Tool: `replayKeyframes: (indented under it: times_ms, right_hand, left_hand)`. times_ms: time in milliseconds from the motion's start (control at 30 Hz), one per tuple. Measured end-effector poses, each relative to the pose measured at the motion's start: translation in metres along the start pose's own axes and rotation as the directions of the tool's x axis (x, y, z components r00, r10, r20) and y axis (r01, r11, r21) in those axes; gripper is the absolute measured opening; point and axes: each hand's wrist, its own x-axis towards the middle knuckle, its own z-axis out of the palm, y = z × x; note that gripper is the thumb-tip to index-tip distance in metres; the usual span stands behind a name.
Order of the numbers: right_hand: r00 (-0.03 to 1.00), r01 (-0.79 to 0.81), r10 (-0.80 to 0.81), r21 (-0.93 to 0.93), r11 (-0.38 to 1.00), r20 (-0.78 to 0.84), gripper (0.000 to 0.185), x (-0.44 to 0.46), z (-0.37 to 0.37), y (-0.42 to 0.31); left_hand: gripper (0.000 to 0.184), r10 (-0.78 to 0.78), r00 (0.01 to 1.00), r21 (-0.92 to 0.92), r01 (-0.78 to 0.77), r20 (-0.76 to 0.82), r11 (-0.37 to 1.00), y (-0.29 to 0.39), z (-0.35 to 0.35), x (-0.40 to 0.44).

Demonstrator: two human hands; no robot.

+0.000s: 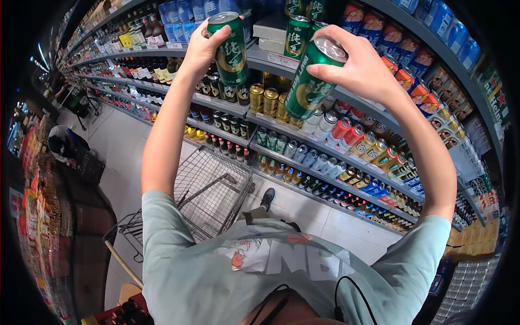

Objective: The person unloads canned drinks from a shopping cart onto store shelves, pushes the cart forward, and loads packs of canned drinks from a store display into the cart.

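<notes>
My left hand (207, 40) is closed around the upper part of a green beer can (232, 57), its thumb lying across the front just below the lid. A second green beer can (309, 86), tilted, is gripped near its top by my right hand (352, 59), thumb in front. Both cans are raised before the shelf, apart from each other. Behind and between them, more green cans (297, 38) of the same look stand on the upper shelf, above a price tag (281, 59).
Shelves (325, 149) of cans and bottles curve across the view. A wire shopping cart (211, 184) stands on the tiled floor to my left, near my shoe (267, 197). Further left are a dark basket (81, 157) and another goods display (43, 233).
</notes>
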Motion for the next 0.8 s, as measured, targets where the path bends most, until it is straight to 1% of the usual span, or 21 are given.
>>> replayKeyframes:
  times_ms: [33,67,100,167,200,233,300,333,367,433,467,500,600,667,700,733,767,800]
  right_hand:
    - [1.000,0.026,-0.026,-0.005,1.000,0.005,0.057,0.015,0.000,0.005]
    - [0.998,0.032,-0.030,-0.040,0.999,0.048,0.053,0.029,0.000,0.012]
    - [0.993,-0.087,0.086,0.001,0.996,0.081,0.055,0.041,-0.002,0.000]
    - [0.993,0.120,-0.121,-0.068,0.990,-0.015,0.058,0.071,0.008,0.030]
    - [0.937,-0.178,0.196,-0.087,0.980,0.288,0.063,0.085,-0.027,-0.013]
    - [0.939,-0.182,0.201,-0.093,0.979,0.278,0.063,0.097,-0.020,-0.002]
    - [0.994,-0.033,0.048,-0.152,0.988,0.096,0.063,0.123,-0.005,0.029]
    - [0.986,-0.065,0.094,-0.197,0.978,0.141,0.064,0.133,-0.009,0.027]
    - [0.986,-0.066,0.095,-0.204,0.977,0.135,0.064,0.143,-0.007,0.033]
    - [0.980,-0.087,0.116,-0.176,0.981,0.162,0.064,0.161,0.000,0.046]
    - [0.972,-0.097,0.131,-0.175,0.980,0.195,0.063,0.169,0.003,0.050]
    - [0.970,-0.101,0.137,-0.178,0.979,0.201,0.063,0.175,0.004,0.052]
    - [0.931,-0.156,0.202,-0.168,0.973,0.304,0.062,0.194,0.017,0.068]
    - [0.966,-0.086,0.138,-0.231,0.969,0.220,0.063,0.207,0.036,0.091]
    - [0.964,-0.085,0.138,-0.227,0.970,0.229,0.063,0.210,0.039,0.094]
    - [0.964,-0.085,0.126,-0.178,0.980,0.236,0.064,0.211,0.040,0.095]
    - [0.964,-0.084,0.114,-0.129,0.988,0.241,0.065,0.213,0.039,0.096]
    - [0.958,-0.050,0.080,-0.113,0.992,0.275,0.062,0.214,0.043,0.105]
  left_hand:
    - [0.048,0.009,0.999,0.047,-0.011,0.031,0.999,-0.002,-0.001,0.017]
    - [0.048,0.026,1.000,0.143,-0.025,-0.003,0.989,-0.013,-0.007,0.034]
    - [0.048,0.037,0.999,0.139,-0.037,0.006,0.990,-0.016,-0.005,0.046]
    - [0.049,0.002,0.999,0.200,0.007,-0.042,0.980,-0.020,-0.001,0.067]
    - [0.049,-0.015,1.000,0.206,0.018,-0.016,0.978,-0.030,-0.008,0.079]
    - [0.049,-0.008,1.000,0.203,0.009,-0.007,0.979,-0.042,-0.009,0.090]
    - [0.048,0.033,0.994,0.082,-0.025,-0.107,0.996,-0.065,-0.010,0.106]
    - [0.049,0.024,0.988,0.041,-0.018,-0.149,0.999,-0.073,-0.008,0.110]
    - [0.051,0.024,0.982,0.028,-0.019,-0.185,0.999,-0.080,-0.006,0.111]
    - [0.054,0.092,0.967,0.037,-0.085,-0.238,0.996,-0.096,-0.005,0.114]
    - [0.055,0.123,0.953,0.074,-0.106,-0.276,0.992,-0.101,-0.002,0.115]
    - [0.055,0.116,0.953,0.067,-0.101,-0.279,0.993,-0.108,-0.002,0.116]
    - [0.054,0.275,0.911,0.149,-0.239,-0.308,0.960,-0.127,-0.002,0.120]
    - [0.054,0.288,0.907,0.166,-0.247,-0.308,0.955,-0.140,-0.007,0.126]
    - [0.054,0.309,0.902,0.185,-0.263,-0.301,0.947,-0.146,-0.008,0.128]
    - [0.052,0.282,0.907,0.168,-0.240,-0.312,0.956,-0.149,-0.006,0.129]
    - [0.050,0.304,0.903,0.211,-0.248,-0.302,0.946,-0.156,-0.008,0.131]
    - [0.049,0.306,0.904,0.225,-0.245,-0.298,0.943,-0.163,-0.009,0.132]
